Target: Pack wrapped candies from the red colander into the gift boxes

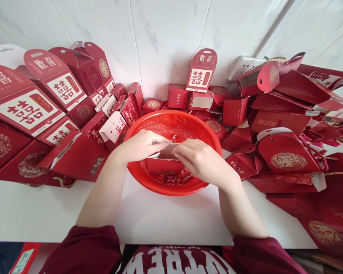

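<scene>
A small red carton [163,165] with a pale inside is held over a round red plastic basket [144,186]. My left hand [141,145] pinches the carton's upper left edge, fingers closed on it. From the right, my right hand [198,158] grips the opposite top edge with its fingers curled. The carton's top stands open between the hands. Several wrapped candies [171,178] lie in the basket below the carton, and another small wrapped piece [174,137] shows behind it.
Red gift boxes [28,112] crowd the left side of the white table [171,224]. More boxes [177,96] stand behind the basket against the marbled wall. A pile of red boxes and bags [288,152] fills the right. A white socket strip [242,65] is near the wall.
</scene>
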A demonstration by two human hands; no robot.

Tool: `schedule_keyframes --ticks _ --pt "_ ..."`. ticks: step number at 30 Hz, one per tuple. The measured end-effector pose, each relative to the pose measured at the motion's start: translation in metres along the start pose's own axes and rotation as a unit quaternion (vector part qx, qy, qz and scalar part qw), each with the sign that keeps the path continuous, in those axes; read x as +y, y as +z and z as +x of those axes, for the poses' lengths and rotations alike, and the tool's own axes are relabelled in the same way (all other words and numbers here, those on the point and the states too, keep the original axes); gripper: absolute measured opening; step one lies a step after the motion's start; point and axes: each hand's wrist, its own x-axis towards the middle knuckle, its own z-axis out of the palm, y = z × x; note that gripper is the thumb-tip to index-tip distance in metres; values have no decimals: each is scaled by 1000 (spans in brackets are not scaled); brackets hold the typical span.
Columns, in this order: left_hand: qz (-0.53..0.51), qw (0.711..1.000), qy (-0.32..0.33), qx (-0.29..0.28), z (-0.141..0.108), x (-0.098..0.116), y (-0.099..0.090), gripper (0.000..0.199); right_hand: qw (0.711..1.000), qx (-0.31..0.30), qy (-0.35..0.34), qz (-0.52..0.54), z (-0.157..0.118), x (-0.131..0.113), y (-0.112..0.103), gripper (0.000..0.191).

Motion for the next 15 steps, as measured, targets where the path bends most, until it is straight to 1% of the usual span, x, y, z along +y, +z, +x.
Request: schedule_keyframes --ticks 2,4,7,9,12,15 --pt "0 999 -10 31 1 -8 -2 37 999 44 0 2 -3 4 -3 21" --pt "-15 994 -38 98 3 -20 -6 33 994 105 8 -2 -7 8 -9 18" --pt "-69 968 -86 226 5 -39 -13 26 984 173 27 -14 -15 17 -20 17" --pt "-121 948 -90 280 4 -47 -17 23 980 192 42 -28 -20 21 -27 17" --pt "-202 926 -77 310 1 -50 -22 19 977 192 77 -55 -27 27 -33 15" --pt "-254 914 -78 308 -1 -47 -25 14 975 181 109 -71 -31 30 -36 13"
